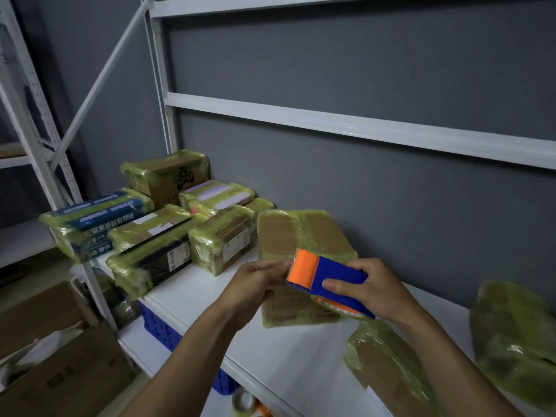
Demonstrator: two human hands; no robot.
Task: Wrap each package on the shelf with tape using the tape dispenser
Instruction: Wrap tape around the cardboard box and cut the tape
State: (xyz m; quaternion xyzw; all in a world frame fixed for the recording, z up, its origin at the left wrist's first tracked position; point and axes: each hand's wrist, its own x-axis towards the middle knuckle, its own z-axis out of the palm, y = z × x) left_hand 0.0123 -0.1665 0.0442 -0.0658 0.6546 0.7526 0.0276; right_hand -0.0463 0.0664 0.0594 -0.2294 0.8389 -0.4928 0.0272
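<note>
A blue and orange tape dispenser (pixel 328 276) is held over a flat brown package (pixel 288 233) lying on the white shelf (pixel 192 296). My right hand (pixel 371 288) grips the dispenser's blue body, fingers curled over it. My left hand (pixel 255 281) has its fingers pinched together at the dispenser's orange front edge; what they pinch is too small to see. The package is partly covered in yellowish tape and lies under both hands.
Several taped packages (pixel 150 233) are stacked at the shelf's left end. Two more wrapped parcels lie at the right (pixel 388 365), (pixel 517 341). A blue crate (pixel 162 329) sits below the shelf, cardboard boxes (pixel 60 365) stand on the floor at left, and a tape roll (pixel 243 403) lies below.
</note>
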